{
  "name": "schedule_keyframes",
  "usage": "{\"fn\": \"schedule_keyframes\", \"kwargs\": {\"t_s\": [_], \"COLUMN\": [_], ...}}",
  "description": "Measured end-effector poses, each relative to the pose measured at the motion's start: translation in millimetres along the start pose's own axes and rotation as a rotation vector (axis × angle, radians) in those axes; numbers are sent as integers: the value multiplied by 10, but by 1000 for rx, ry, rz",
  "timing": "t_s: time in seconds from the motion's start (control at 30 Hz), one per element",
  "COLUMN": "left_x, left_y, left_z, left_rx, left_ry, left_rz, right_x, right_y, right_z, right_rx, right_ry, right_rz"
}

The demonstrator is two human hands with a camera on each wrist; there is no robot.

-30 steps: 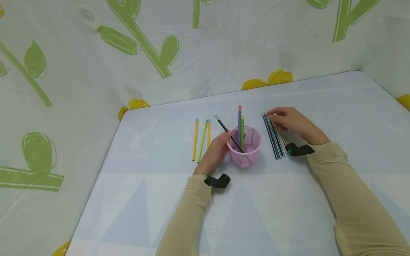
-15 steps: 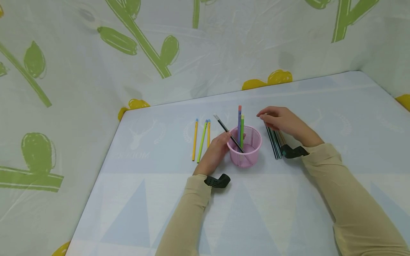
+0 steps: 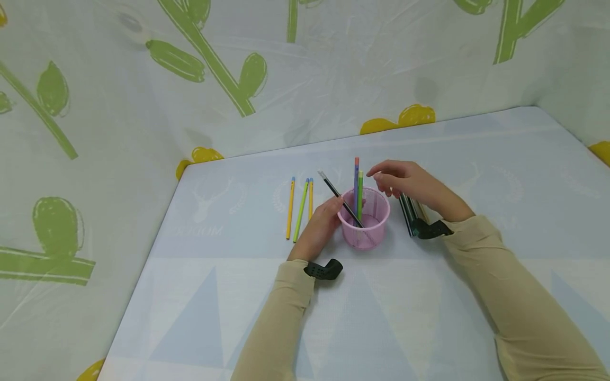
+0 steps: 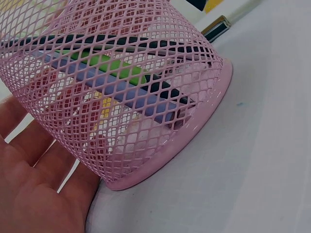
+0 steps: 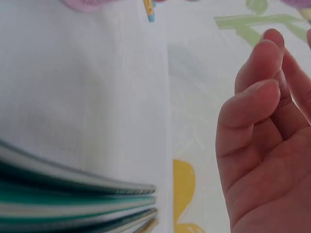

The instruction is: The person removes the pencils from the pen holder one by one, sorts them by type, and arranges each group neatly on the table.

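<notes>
The left grip (image 3: pixel 318 228) curls round the cup (image 3: pixel 374 237); the right grip (image 3: pixel 416 185) hangs near it, fingers (image 5: pixel 245 109) parted; I can't read the faint lettering (image 3: pixel 198 231) on the tabletop (image 3: pixel 410 307).

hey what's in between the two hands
The cup, with pencils in it, shows between them in the head view; the left hand grips it, the right hand hovers near.

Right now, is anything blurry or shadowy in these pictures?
Head view: even light, a soft shadow along the right sleeve; left wrist view: pink mesh cup fairly crisp; right wrist view: dark pencils blurred at lower left, right hand clearer.
</notes>
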State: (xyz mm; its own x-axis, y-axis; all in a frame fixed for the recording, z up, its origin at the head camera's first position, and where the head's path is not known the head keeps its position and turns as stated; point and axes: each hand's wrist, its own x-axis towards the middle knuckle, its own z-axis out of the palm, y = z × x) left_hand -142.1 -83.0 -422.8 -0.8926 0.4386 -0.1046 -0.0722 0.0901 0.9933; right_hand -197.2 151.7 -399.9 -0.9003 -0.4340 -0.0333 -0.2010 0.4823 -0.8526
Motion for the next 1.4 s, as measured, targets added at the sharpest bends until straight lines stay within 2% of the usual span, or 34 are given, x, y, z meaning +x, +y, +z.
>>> {"fn": "schedule_keyframes", "kwargs": {"t_s": [0.27,0.53,0.67,1.07,1.2,1.27,1.4], "left_x": [5,148,170,124,39,17,20], "left_y": [-6,-219,-260,-188,-71,-42,-53], "left_z": [2,-36,-30,-27,-10,-2,-8], "left_rx": [-4,-51,-54,-16,21,10,-69], "left_ry": [15,31,46,18,22,33,45], "left_rz": [-27,-8,11,72,108,145,211], "right_x": [1,1,-1,-26,9,14,23], "right_y": [-92,-117,-108,-125,-65,-69,-100], "right_z": [77,141,150,160,156,160,188], "right_rx": [-7,-63,-69,-38,-25,-26,-37], "right_ry": [-36,-59,-85,-111,-132,-139,-147], "right_rz": [-29,-42,-47,-34,-33,-29,-25]}}
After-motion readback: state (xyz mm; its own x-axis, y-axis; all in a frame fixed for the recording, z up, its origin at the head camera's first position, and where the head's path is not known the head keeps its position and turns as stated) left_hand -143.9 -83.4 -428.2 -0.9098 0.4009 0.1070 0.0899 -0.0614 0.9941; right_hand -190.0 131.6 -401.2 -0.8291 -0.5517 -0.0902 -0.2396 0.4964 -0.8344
